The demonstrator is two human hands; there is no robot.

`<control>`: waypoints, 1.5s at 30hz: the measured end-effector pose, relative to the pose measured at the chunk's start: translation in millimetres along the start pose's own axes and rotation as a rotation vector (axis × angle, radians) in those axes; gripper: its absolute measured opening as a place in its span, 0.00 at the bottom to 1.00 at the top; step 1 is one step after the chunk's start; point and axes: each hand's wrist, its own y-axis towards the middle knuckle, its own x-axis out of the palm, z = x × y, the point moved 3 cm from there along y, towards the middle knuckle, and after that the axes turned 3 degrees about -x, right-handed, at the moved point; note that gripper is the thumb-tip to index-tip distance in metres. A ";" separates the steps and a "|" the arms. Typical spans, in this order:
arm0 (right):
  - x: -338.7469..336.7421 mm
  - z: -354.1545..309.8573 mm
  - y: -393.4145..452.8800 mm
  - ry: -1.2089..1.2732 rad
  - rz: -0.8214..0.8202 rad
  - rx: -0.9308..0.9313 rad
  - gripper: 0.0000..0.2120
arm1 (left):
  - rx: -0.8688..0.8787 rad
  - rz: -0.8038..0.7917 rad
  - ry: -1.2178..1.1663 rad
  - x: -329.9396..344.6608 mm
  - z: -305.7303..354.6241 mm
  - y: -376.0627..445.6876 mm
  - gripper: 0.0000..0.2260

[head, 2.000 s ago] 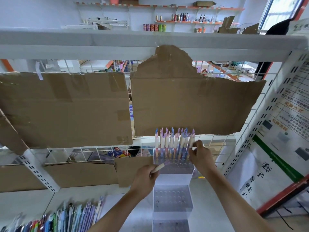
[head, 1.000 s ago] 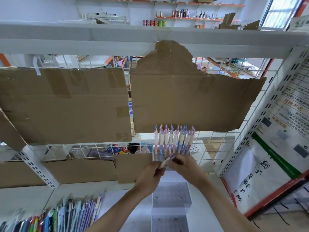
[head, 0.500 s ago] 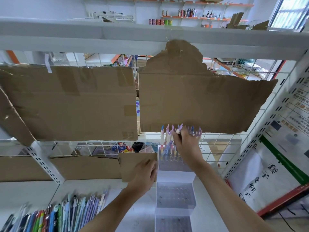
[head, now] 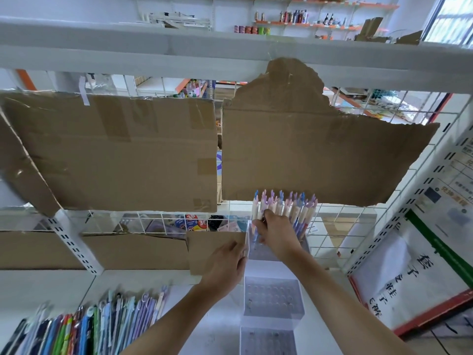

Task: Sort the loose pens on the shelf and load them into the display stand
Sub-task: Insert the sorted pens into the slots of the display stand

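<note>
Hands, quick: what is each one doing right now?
Left hand: open, resting against the display stand.
Right hand: gripping a pen among those standing.

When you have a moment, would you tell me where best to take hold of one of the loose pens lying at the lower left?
Probably mid-barrel, pinched from above. The loose pens lie flat and packed side by side on the shelf, so only their upper faces are free; sideways there is no room for fingers. Their capped ends point away, towards the back, so lifting the near end first may help.
</note>
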 end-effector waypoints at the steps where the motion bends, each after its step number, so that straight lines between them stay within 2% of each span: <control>1: 2.7 1.0 -0.7 -0.009 -0.006 0.002 0.14 | -0.007 -0.003 -0.003 0.6 -0.4 0.3 0.13; 23: 22.2 14.1 -6.3 0.019 0.051 0.051 0.12 | -0.075 -0.008 -0.076 5.5 -8.6 -1.2 0.09; 28: 33.9 19.0 -26.0 -0.110 0.085 0.009 0.09 | -0.136 -0.054 -0.110 15.9 -35.5 -18.1 0.07; 32: 69.8 14.5 -49.6 -0.187 -0.030 -0.145 0.09 | -0.257 -0.111 -0.090 33.6 -73.4 -46.3 0.08; 35: 99.3 24.0 -56.5 -0.197 -0.123 -0.112 0.11 | -0.346 -0.174 -0.084 48.3 -99.1 -69.3 0.09; 40: 135.4 43.0 -47.2 -0.218 -0.162 -0.021 0.11 | -0.500 -0.339 -0.019 75.5 -144.8 -113.3 0.10; 42: 150.0 47.7 -46.7 -0.222 -0.144 -0.007 0.11 | -0.568 -0.403 0.002 87.0 -160.0 -132.6 0.11; 45: 164.0 51.3 -49.5 -0.235 -0.023 0.010 0.07 | -0.679 -0.459 0.040 96.6 -181.1 -152.1 0.12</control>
